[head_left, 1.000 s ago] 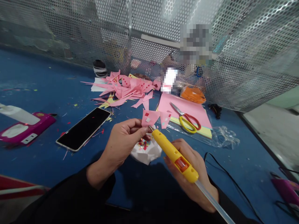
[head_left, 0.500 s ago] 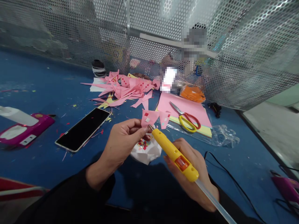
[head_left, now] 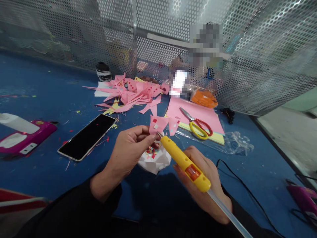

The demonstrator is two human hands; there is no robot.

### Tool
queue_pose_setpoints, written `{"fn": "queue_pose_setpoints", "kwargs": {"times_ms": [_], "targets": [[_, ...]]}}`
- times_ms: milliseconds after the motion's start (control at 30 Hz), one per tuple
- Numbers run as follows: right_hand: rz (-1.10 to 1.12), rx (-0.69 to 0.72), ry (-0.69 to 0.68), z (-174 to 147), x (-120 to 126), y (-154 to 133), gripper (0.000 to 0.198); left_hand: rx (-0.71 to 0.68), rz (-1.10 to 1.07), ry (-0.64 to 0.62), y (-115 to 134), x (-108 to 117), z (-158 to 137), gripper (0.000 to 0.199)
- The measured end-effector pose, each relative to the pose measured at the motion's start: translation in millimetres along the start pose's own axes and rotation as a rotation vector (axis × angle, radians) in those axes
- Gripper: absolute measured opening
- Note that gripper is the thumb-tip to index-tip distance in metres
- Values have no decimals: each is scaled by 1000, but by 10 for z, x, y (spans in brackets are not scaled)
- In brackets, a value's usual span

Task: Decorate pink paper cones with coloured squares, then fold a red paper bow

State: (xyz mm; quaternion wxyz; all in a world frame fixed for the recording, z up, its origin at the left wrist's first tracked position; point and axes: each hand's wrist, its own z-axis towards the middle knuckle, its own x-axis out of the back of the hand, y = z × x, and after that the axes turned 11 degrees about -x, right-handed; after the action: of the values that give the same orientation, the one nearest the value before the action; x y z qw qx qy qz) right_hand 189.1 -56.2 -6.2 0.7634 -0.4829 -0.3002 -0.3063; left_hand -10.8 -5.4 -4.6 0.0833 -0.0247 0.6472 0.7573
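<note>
The wide blue felt-covered table (head_left: 44, 89) runs back to a perforated grey metal screen (head_left: 260, 66) that closes it off at the rear and the right, so free room lies mostly to the left and near side. On it, towards the back, sits a loose heap of pink paper offcuts (head_left: 131, 94), and beside that a stack of pink and yellow paper sheets (head_left: 198, 115) carrying a pair of yellow-and-red-handled scissors (head_left: 198, 127). A black smartphone (head_left: 88, 136) lies face up to the left, with a magenta plastic case (head_left: 24, 140) farther left near the edge. In front of the person the left hand (head_left: 128, 152) pinches a small pink folded paper shape dotted with coloured squares (head_left: 162, 125) between thumb and forefinger, held up off the table just above a crumpled white tissue strewn with confetti bits (head_left: 155, 158). The right hand (head_left: 203, 178) is wrapped around a yellow plastic glue gun with a clear glue stick at its back (head_left: 184, 162), its metal tip touching the lower edge of the paper shape beside the left fingertips. A small dab would do best here, I judge, with the nozzle kept off the thumb (the gap is very slim). The black power cord (head_left: 237, 185) trails to the right, and could snag on a wide swing that way.
</note>
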Motion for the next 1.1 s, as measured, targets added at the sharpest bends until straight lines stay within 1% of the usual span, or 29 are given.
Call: {"fn": "queue_pose_setpoints", "kwargs": {"times_ms": [167,433,633,833,1000,1100], "targets": [[-6,19,30,-3,4,-8,21,3,8,-2,-8,9,-3,12],[-16,3,14,-1,4,1,19,-5,6,0,-18,-2,5,8],[-3,30,46,-1,-5,-4,22,-3,19,6,6,-10,-3,9],[-17,0,37,3,-2,-20,22,0,51,14,12,-7,-8,12],[-14,16,57,6,2,-33,22,-6,71,12,16,-9,-15,13],[-21,0,57,1,7,-42,23,-5,65,13,22,-14,-12,14]]}}
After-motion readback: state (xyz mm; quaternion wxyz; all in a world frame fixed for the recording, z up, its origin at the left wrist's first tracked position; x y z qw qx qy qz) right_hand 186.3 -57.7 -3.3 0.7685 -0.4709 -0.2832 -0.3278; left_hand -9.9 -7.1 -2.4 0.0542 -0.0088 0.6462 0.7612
